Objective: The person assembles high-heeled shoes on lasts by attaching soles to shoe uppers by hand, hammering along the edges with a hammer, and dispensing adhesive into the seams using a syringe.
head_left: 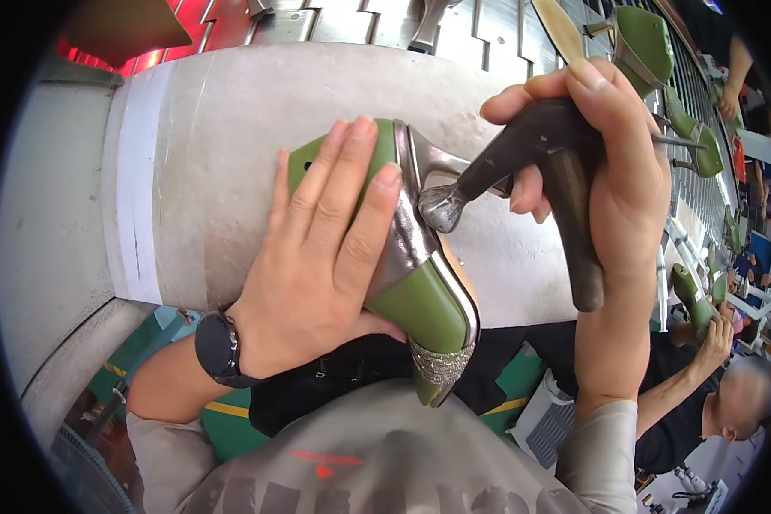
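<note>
The left hand [313, 257], fingers spread, clasps a green last [420, 304] inside a metallic shoe [409, 240] on the pale surface [223, 171]; the right hand [621, 171] grips a dark hammer [531, 141], silvery end at the shoe; a grey crate [546, 420] stands near, contents unclear.

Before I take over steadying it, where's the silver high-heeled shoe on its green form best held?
Likely the green form's broad rear, from the left with a spread grip: the slender silver heel and dark metal-tipped tool occupy the right.
</note>
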`<state>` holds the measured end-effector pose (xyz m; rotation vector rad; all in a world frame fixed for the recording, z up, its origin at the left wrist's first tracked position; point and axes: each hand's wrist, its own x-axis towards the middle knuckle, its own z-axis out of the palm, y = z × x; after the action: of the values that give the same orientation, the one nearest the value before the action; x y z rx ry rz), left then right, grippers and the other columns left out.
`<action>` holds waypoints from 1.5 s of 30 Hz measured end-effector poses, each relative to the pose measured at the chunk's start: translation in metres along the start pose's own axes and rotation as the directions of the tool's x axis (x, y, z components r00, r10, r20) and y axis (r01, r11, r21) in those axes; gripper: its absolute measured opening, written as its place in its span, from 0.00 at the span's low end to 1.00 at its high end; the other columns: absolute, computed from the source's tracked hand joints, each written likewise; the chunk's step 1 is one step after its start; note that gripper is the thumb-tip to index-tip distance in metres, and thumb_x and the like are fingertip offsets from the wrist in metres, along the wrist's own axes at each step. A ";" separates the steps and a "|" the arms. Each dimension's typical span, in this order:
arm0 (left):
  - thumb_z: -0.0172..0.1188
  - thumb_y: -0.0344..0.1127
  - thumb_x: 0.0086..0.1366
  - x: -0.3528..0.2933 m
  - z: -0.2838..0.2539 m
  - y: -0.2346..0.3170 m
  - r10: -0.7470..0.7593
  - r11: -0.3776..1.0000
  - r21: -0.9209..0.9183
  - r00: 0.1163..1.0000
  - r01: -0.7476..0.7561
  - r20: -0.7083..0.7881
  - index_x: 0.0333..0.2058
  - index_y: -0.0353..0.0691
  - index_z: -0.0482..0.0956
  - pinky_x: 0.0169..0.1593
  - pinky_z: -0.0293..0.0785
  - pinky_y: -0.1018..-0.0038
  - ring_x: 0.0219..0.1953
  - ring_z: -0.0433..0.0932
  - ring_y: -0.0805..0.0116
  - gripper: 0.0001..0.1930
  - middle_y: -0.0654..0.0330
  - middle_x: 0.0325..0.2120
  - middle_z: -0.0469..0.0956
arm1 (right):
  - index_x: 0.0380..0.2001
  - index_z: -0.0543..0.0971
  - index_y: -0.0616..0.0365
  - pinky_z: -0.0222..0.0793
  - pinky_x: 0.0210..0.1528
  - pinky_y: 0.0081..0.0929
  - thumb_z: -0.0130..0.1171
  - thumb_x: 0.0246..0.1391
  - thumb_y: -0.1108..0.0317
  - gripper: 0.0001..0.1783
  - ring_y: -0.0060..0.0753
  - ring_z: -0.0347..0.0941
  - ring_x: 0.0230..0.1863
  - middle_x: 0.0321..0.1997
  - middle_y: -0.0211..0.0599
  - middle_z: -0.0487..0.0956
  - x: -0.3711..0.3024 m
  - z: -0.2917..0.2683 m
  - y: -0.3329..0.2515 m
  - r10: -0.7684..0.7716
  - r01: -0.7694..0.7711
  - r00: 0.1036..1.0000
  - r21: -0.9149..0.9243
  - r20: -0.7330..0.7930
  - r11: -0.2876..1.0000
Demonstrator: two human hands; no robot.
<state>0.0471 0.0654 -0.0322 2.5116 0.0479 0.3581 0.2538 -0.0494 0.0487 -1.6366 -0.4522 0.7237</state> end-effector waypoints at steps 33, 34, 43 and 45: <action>0.81 0.42 0.39 0.034 0.011 0.033 0.446 0.873 0.186 0.892 -0.451 0.074 0.53 0.40 0.77 0.74 0.56 0.38 0.54 0.80 0.55 0.39 0.57 0.48 0.80 | 0.42 0.79 0.66 0.69 0.23 0.17 0.43 0.75 0.60 0.20 0.27 0.74 0.19 0.43 0.58 0.84 -0.133 -0.041 0.040 -0.272 0.300 0.905 0.037 -0.328 0.953; 0.81 0.42 0.40 0.032 0.011 0.032 0.437 0.876 0.190 0.897 -0.442 0.069 0.53 0.40 0.76 0.74 0.55 0.38 0.53 0.80 0.54 0.39 0.57 0.48 0.80 | 0.43 0.78 0.68 0.69 0.23 0.18 0.43 0.75 0.63 0.19 0.26 0.74 0.19 0.49 0.61 0.83 -0.137 -0.040 0.040 -0.332 0.346 0.884 -0.017 -0.330 0.938; 0.81 0.43 0.40 0.038 0.012 0.033 0.451 0.868 0.214 0.892 -0.448 0.037 0.53 0.41 0.75 0.74 0.56 0.40 0.53 0.80 0.55 0.40 0.58 0.48 0.80 | 0.44 0.78 0.64 0.75 0.27 0.25 0.48 0.75 0.61 0.17 0.31 0.76 0.22 0.43 0.56 0.85 -0.187 -0.040 0.072 -0.345 0.423 0.898 0.316 -0.274 0.849; 0.82 0.43 0.38 0.038 0.012 0.033 0.450 0.874 0.197 0.893 -0.445 0.021 0.53 0.42 0.75 0.75 0.56 0.40 0.54 0.80 0.56 0.41 0.58 0.47 0.80 | 0.43 0.79 0.66 0.78 0.30 0.28 0.53 0.71 0.69 0.10 0.33 0.80 0.27 0.43 0.54 0.86 -0.161 -0.051 0.070 -0.474 0.490 0.836 -0.013 -0.276 0.872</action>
<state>0.0849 0.0358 -0.0131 2.6990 -0.5240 0.5970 0.1643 -0.2060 0.0180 -1.4524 -0.6085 0.1266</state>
